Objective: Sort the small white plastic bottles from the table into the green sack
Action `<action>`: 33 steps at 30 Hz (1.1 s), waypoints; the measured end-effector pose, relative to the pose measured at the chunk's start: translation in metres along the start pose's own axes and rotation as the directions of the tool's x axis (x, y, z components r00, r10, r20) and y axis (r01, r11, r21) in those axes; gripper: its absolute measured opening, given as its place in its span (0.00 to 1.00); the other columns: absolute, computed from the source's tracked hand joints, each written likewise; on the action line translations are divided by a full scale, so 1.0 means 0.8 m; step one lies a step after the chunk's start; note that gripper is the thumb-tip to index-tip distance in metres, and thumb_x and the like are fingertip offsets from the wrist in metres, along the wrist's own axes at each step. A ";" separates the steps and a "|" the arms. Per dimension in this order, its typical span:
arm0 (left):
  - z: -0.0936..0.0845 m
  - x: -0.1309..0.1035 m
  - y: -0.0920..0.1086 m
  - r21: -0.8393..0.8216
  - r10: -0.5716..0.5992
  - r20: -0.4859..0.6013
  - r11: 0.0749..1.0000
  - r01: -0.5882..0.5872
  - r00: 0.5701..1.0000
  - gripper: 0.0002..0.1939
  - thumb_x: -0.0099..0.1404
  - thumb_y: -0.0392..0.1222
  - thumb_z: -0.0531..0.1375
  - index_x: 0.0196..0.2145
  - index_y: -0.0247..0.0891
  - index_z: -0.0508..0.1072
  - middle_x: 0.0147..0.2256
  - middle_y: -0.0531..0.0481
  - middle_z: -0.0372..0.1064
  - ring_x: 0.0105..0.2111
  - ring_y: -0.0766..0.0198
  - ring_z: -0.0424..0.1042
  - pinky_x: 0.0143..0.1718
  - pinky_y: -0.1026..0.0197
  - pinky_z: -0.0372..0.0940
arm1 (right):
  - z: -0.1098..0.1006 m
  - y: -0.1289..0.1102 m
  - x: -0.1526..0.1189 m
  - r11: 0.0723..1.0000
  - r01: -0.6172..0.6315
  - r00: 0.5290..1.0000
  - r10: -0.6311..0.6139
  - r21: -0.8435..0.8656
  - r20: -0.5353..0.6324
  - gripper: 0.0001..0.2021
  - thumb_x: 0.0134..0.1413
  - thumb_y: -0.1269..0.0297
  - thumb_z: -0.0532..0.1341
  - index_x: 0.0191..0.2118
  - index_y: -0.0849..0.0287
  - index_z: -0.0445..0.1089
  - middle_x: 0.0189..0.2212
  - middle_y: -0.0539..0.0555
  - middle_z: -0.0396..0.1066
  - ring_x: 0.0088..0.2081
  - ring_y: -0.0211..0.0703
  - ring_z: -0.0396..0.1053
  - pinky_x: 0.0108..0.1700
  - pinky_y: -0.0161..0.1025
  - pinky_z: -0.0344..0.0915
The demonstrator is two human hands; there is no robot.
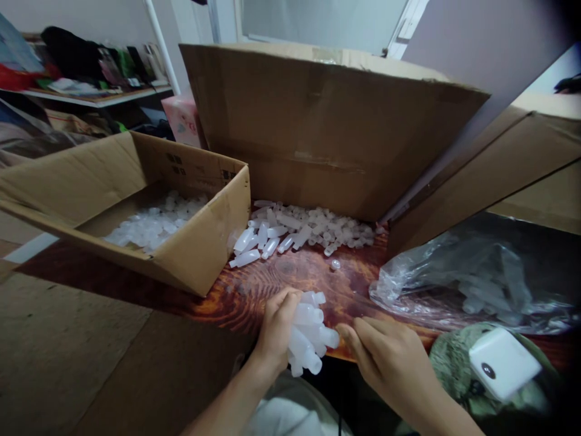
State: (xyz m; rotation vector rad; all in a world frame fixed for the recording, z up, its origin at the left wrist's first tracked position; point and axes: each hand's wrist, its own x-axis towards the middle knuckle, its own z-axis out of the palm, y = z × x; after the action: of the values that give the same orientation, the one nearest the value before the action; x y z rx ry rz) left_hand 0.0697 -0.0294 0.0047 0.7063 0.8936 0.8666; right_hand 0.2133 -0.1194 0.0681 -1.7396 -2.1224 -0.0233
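Bottles [309, 335] fill my curled left hand [275, 327], best held snug, tops to the right; my right hand [394, 351] bends nearby, its grip I can't tell.

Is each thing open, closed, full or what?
Brown cardboard box at left: open on top, partly filled.
Frosted white plastic tubes: bunched, held.
Left hand: closed round that bunch.
Right hand: fingers curled, beside the bunch.
Clear plastic bag: crumpled, partly filled.
Shiny red-brown wooden table: partly covered.
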 end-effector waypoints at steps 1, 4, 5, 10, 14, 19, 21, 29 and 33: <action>0.000 0.000 0.001 -0.001 -0.002 -0.005 1.000 0.002 1.000 0.13 0.57 0.48 0.61 0.24 0.36 0.67 0.22 0.55 0.64 0.20 0.70 0.60 0.21 0.68 0.55 | 0.000 0.000 0.000 0.999 -0.012 1.000 0.011 0.033 0.016 0.17 0.68 0.59 0.51 0.27 0.57 0.64 0.20 0.48 0.64 0.20 0.37 0.63 0.23 0.36 0.52; 0.001 -0.002 0.005 -0.024 -0.021 -0.033 1.000 0.020 0.999 0.13 0.55 0.48 0.62 0.23 0.36 0.67 0.21 0.54 0.65 0.20 0.69 0.61 0.20 0.68 0.56 | 0.001 -0.001 -0.002 0.995 -0.003 0.992 -0.010 0.101 0.128 0.13 0.68 0.58 0.50 0.39 0.58 0.67 0.30 0.52 0.70 0.28 0.39 0.70 0.26 0.35 0.58; 0.001 -0.002 0.006 -0.036 -0.027 -0.047 0.999 0.025 0.999 0.12 0.54 0.48 0.62 0.23 0.37 0.67 0.21 0.54 0.65 0.19 0.69 0.61 0.20 0.68 0.56 | 0.002 -0.002 -0.002 0.996 -0.004 0.991 -0.009 0.095 0.136 0.13 0.69 0.60 0.49 0.37 0.57 0.67 0.29 0.52 0.69 0.27 0.39 0.69 0.26 0.35 0.57; -0.001 -0.001 0.010 -0.003 0.006 -0.076 1.000 -0.006 0.997 0.11 0.55 0.47 0.61 0.24 0.37 0.68 0.22 0.55 0.64 0.21 0.69 0.60 0.21 0.68 0.56 | 0.009 -0.003 -0.006 0.990 -0.039 0.994 0.025 0.134 0.104 0.11 0.68 0.59 0.50 0.42 0.57 0.67 0.32 0.53 0.70 0.28 0.40 0.71 0.27 0.35 0.61; 0.001 -0.002 0.007 0.027 0.034 -0.035 0.999 -0.033 0.999 0.11 0.57 0.46 0.59 0.24 0.37 0.66 0.22 0.56 0.61 0.21 0.70 0.58 0.21 0.68 0.55 | 0.020 -0.011 -0.010 0.998 0.044 0.998 -0.045 0.048 0.038 0.10 0.68 0.67 0.47 0.50 0.58 0.61 0.38 0.57 0.71 0.31 0.42 0.72 0.29 0.36 0.64; 0.009 -0.006 0.001 0.013 0.061 -0.041 0.998 -0.060 0.997 0.11 0.59 0.47 0.58 0.25 0.37 0.66 0.22 0.55 0.62 0.21 0.69 0.59 0.21 0.68 0.56 | 0.041 -0.022 -0.016 0.958 -0.086 0.987 0.120 0.275 -0.108 0.07 0.66 0.64 0.51 0.43 0.58 0.63 0.26 0.51 0.68 0.22 0.38 0.67 0.23 0.33 0.61; 0.011 -0.005 -0.001 0.001 0.039 -0.057 0.999 -0.039 0.998 0.12 0.59 0.47 0.58 0.24 0.37 0.65 0.22 0.55 0.61 0.21 0.70 0.59 0.21 0.68 0.56 | 0.050 -0.021 -0.018 0.804 -0.255 0.939 0.338 0.538 -0.059 0.07 0.63 0.60 0.56 0.41 0.57 0.64 0.23 0.48 0.66 0.22 0.36 0.66 0.23 0.31 0.62; 0.003 0.002 -0.003 -0.006 -0.045 -0.071 0.999 0.045 0.996 0.13 0.59 0.49 0.58 0.25 0.37 0.66 0.21 0.56 0.62 0.20 0.70 0.59 0.20 0.69 0.57 | 0.056 0.008 -0.025 -0.119 -0.499 0.594 0.674 0.858 0.439 0.18 0.50 0.51 0.66 0.39 0.55 0.61 0.30 0.49 0.67 0.30 0.39 0.69 0.34 0.36 0.68; 0.003 -0.004 -0.001 0.039 -0.053 -0.032 0.998 0.054 0.998 0.13 0.58 0.50 0.58 0.26 0.37 0.67 0.22 0.55 0.62 0.20 0.70 0.60 0.21 0.68 0.57 | 0.037 0.015 -0.020 0.398 -0.486 0.769 0.618 0.778 0.164 0.14 0.59 0.52 0.60 0.30 0.57 0.65 0.24 0.47 0.62 0.23 0.35 0.61 0.25 0.32 0.60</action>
State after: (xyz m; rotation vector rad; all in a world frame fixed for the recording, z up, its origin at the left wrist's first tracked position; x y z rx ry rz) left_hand 0.0709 -0.0331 0.0067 0.7017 0.9558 0.8157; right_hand 0.2187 -0.1239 0.0330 -1.6523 -1.0036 0.8311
